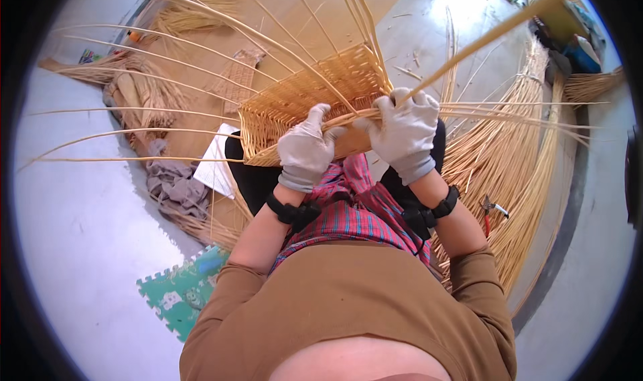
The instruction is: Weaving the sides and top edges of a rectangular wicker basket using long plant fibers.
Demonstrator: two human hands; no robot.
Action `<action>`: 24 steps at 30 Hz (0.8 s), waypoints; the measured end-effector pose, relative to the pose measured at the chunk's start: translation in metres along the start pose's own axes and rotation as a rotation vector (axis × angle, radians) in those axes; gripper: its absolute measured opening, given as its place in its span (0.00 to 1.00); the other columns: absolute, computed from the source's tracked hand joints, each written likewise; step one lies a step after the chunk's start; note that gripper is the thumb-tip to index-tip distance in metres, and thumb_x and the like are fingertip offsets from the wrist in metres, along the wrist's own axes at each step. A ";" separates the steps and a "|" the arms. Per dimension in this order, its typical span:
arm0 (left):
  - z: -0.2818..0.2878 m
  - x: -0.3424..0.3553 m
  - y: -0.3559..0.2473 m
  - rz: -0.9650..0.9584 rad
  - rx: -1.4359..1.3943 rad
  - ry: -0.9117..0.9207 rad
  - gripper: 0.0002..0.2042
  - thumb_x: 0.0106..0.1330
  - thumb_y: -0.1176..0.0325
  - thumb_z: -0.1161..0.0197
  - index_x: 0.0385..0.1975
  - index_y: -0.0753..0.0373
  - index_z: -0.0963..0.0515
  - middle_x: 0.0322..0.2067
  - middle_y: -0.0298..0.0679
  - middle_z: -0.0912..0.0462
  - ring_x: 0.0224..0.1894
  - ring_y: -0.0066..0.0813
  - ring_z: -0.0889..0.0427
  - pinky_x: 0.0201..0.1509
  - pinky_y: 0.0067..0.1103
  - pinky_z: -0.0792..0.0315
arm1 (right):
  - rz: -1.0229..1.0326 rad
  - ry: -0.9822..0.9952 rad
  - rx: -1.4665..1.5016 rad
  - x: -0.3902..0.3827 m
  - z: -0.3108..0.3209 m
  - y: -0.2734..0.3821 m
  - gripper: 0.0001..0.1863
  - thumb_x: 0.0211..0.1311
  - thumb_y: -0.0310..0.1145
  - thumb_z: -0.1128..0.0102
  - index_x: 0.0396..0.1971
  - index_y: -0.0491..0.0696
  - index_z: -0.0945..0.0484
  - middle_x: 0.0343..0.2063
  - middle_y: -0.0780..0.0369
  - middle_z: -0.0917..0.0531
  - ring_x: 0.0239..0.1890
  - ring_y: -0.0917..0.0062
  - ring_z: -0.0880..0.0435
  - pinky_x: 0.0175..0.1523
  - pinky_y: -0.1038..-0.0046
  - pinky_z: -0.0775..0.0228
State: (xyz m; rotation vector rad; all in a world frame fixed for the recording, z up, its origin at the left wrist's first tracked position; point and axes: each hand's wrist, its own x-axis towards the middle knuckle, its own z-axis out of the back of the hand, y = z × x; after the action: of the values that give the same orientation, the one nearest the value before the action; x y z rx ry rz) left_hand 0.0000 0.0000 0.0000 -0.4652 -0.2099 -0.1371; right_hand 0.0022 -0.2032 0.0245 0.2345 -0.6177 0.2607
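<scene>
A rectangular wicker basket rests across my lap, with long pale stakes fanning out from its rim to the left and away from me. My left hand, in a whitish glove, is closed round the near rim, its thumb laid up over the edge. Gloved as well, my right hand grips the rim near the right corner, with canes passing through its fingers. One thick cane slants up and right from that hand. Thinner canes stick out to its right. The exact weave under my fingers is hidden.
A large bundle of long canes lies on the right, with red-handled pruning shears on it. Left are a grey cloth, more cane bundles and a green foam mat. A woven panel lies beyond the basket.
</scene>
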 end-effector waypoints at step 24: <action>-0.023 0.039 0.021 -0.305 0.067 0.222 0.16 0.71 0.66 0.41 0.57 0.61 0.20 0.50 0.45 0.13 0.52 0.41 0.14 0.58 0.33 0.23 | -0.055 0.664 0.111 0.056 0.011 -0.072 0.17 0.73 0.46 0.42 0.41 0.46 0.15 0.29 0.51 0.13 0.36 0.57 0.12 0.44 0.61 0.22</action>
State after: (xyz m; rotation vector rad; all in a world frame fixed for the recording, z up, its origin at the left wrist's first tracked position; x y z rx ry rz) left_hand 0.0457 0.0053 -0.0201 -0.3460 -0.0655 -0.4771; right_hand 0.0631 -0.2646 0.0567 0.2537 0.0604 0.2998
